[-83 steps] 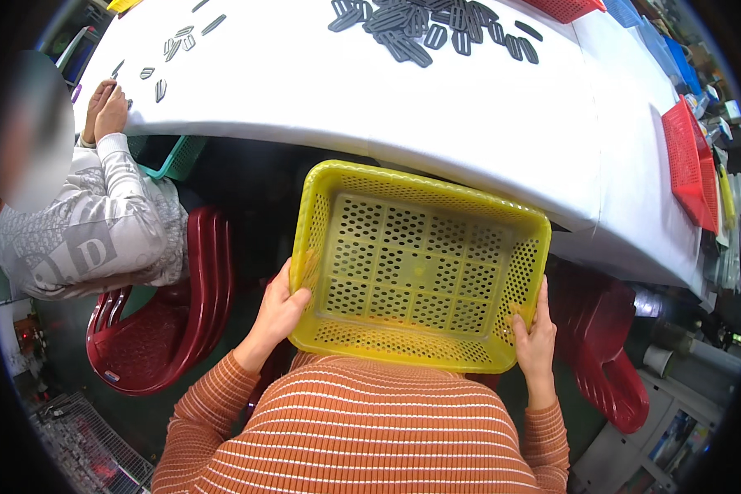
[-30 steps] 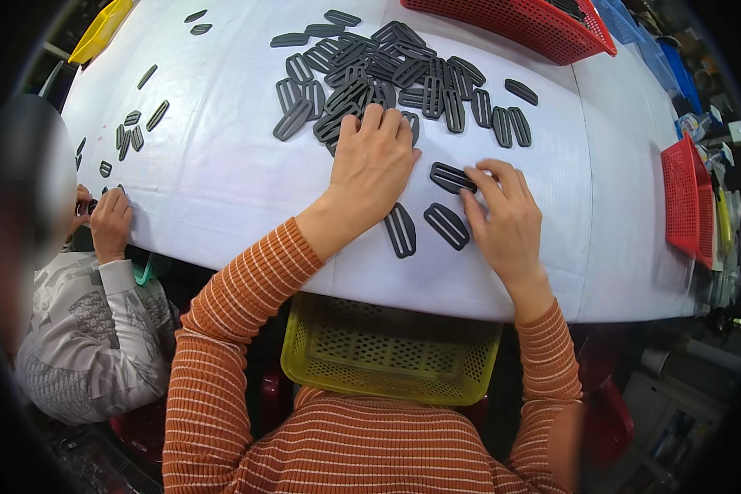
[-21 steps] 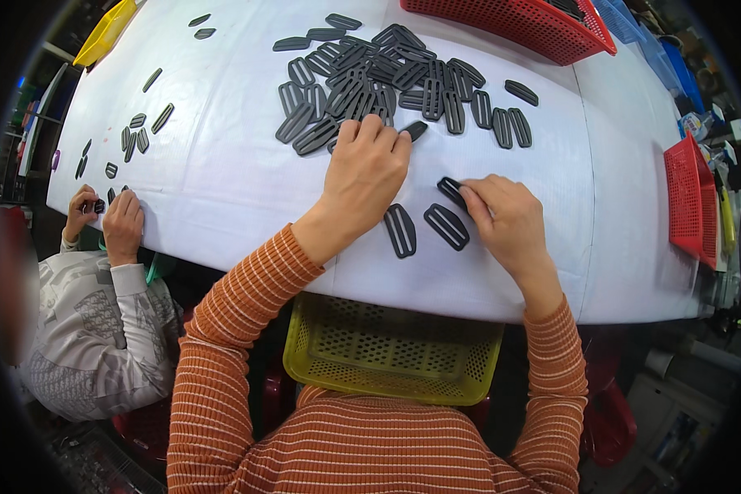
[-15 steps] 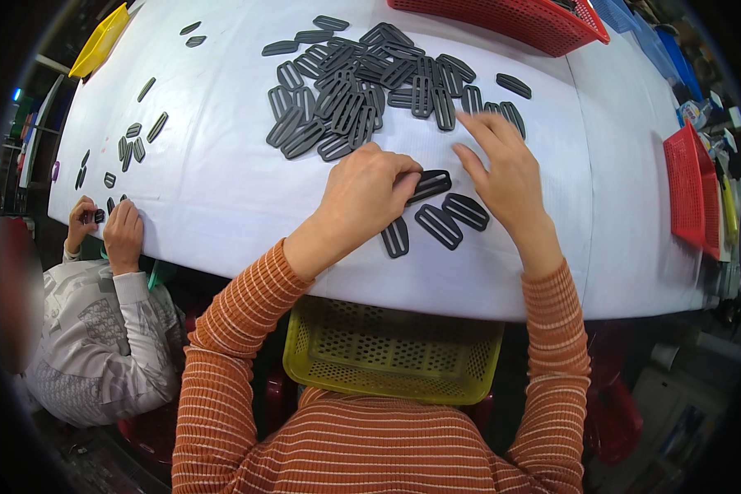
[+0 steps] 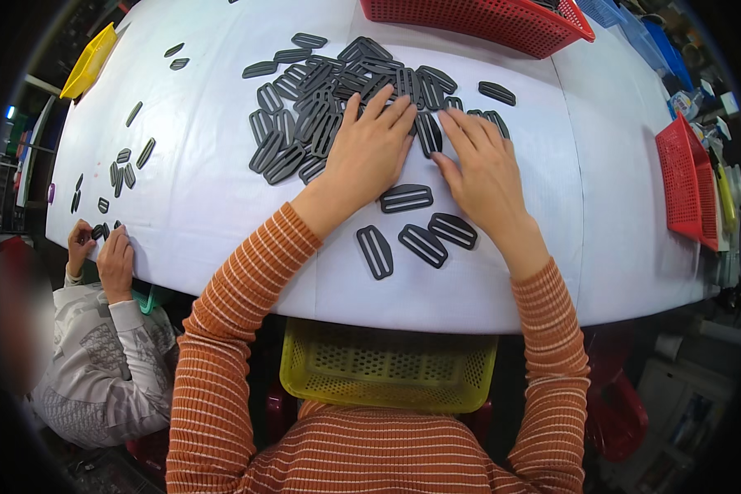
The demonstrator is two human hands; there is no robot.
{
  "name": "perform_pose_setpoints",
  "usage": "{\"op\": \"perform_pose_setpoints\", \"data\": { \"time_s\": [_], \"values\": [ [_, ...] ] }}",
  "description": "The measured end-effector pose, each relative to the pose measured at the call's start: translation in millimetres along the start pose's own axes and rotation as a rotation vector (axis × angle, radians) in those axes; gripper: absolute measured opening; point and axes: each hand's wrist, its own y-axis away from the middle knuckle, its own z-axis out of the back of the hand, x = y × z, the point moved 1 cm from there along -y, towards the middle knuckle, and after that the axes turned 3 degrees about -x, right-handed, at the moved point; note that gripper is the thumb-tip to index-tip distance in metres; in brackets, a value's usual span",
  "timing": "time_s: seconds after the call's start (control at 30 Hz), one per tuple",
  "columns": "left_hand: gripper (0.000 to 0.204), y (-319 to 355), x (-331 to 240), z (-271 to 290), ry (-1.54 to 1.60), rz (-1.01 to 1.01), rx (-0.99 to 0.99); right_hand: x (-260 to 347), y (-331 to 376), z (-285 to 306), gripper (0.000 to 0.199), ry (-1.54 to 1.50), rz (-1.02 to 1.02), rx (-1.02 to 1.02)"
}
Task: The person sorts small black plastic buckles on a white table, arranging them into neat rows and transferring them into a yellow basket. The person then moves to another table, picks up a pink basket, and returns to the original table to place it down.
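Dark strap slider buckles lie in a heap (image 5: 309, 115) on the white-covered table. My left hand (image 5: 366, 148) reaches onto the heap's near right side, fingers stretched out over the buckles and covering some of them. Beside it, my right hand (image 5: 486, 177) is open, with thumb and forefinger apart at the right edge of an upright-lying slider buckle (image 5: 428, 135); whether they touch it I cannot tell. Nearer me, one slider buckle (image 5: 407, 198) lies crosswise just below my left hand. Several more, among them a tilted slider buckle (image 5: 375, 252), rest close by.
A yellow-green basket (image 5: 387, 403) sits at my lap under the table edge. Red baskets stand at the far side (image 5: 477, 25) and the right (image 5: 685, 185); a yellow tray (image 5: 89, 62) is far left. At left, a co-worker's hands (image 5: 114, 259) handle small dark pieces near scattered ones.
My left hand has let go of a slider buckle, now lying flat near the others, and has moved away from me onto the heap. My right hand has shifted slightly left in the picture.
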Motion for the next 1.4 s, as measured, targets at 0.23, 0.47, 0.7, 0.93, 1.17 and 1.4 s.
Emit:
{"op": "perform_pose_setpoints", "data": {
  "time_s": [0.23,0.47,0.7,0.93,1.17,1.4],
  "values": [
    [0.029,33.9,-21.9,26.7,0.175,0.009,0.020,13.1,34.1,2.9,0.040,0.098,0.110,0.162],
    [0.009,24.7,-10.0,32.3,0.292,0.062,-0.061,-10.2,5.8,-0.1,0.035,0.130,0.026,0.021],
    [0.007,23.5,11.4,42.2,0.314,0.089,-0.172,19.3,28.7,13.8,0.033,0.085,0.135,0.164],
    [0.008,21.0,12.6,47.9,0.319,0.063,-0.184,-20.6,30.8,8.0,0.029,0.262,0.011,0.026],
    [0.007,21.0,13.7,47.2,0.343,0.075,-0.214,-12.8,28.9,15.1,0.032,0.018,-0.129,-0.084],
    [0.009,19.7,13.9,49.4,0.328,0.063,-0.179,-14.0,32.1,15.2,0.025,0.058,-0.134,-0.094]
  ]
}}
